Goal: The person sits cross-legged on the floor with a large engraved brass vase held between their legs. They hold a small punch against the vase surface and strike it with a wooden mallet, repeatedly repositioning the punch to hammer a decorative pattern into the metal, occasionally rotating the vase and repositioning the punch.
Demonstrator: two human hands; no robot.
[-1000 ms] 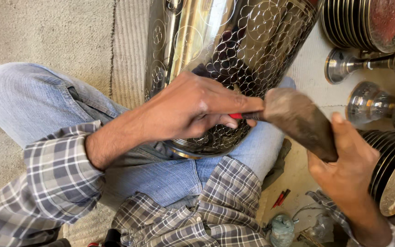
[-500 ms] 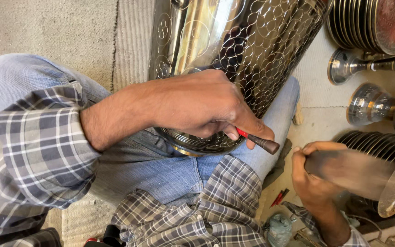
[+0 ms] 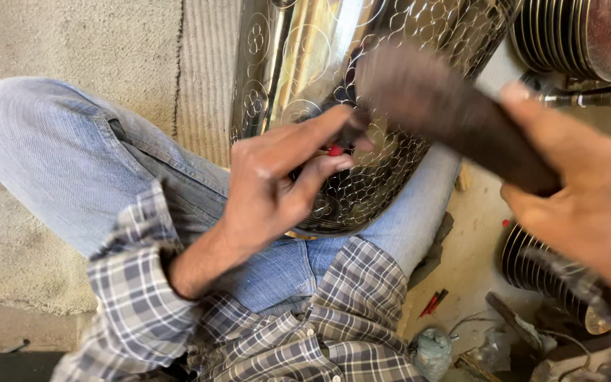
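Brass vessel [image 3: 319,106], large and polished, lies tilted across your lap, its lower end resting on your jeans-clad thigh [image 3: 79,155]. Surface reads in two zones: a dense net of small chased circles over the lower and right part, and a smoother bright band at upper left carrying only scattered round motifs. My judgement: patterning is well along on the near side, with that smoother band still to fill; the far side is hidden.

Your left hand [image 3: 277,177] is closed around a small punch [image 3: 344,138] with a red band, tip set against the metal. Your right hand [image 3: 588,191] is clenched on a dark wooden mallet [image 3: 447,113], blurred, its head just above the punch.

Containers:
- vessel itself: mouth out of frame, contents cannot be told.
- stack of metal plates [image 3: 574,35] at upper right, nested on edge, nothing in them.
- second stack of ribbed plates [image 3: 532,262] on the floor by your right knee, partly hidden behind your wrist.
- small crumpled bag [image 3: 433,350] near the shirt hem; contents unclear.

A red-handled tool [image 3: 434,303] lies loose on the floor beside it.
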